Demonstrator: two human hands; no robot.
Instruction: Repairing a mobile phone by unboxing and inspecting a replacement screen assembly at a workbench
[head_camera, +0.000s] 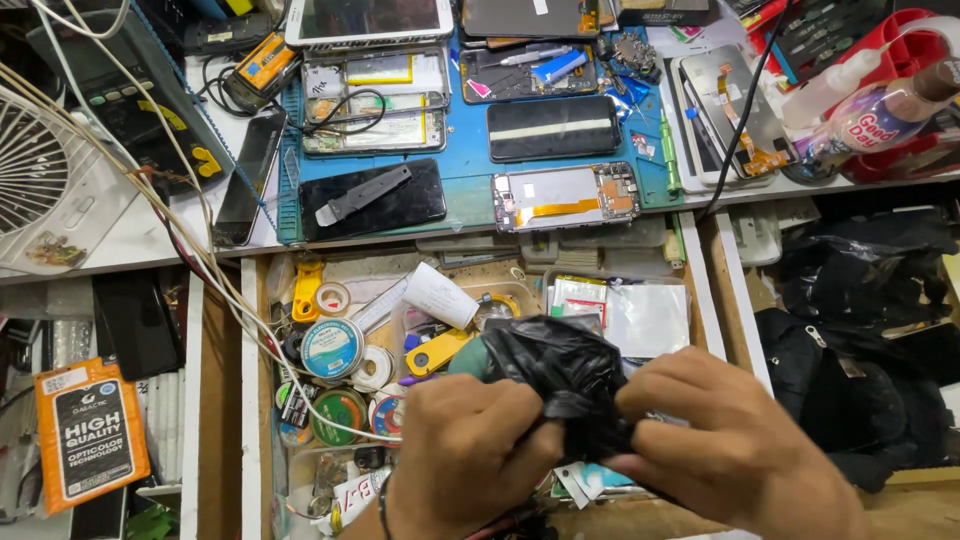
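Crowded desk (150, 225) w/ phone parts above both hands. Left hand (465, 455) & right hand (735, 450) pinch black plastic bag (560, 375) between them, over open drawer (250, 400). Risk: thin bag may tear if pulled hard.

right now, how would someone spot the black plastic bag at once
Find the open wooden drawer under the blue work mat, crammed with tape rolls and small parts. Above its front, the left hand and right hand together grip the black plastic bag. It is the only crumpled, glossy black thing there; its neighbours are round, flat or coloured.
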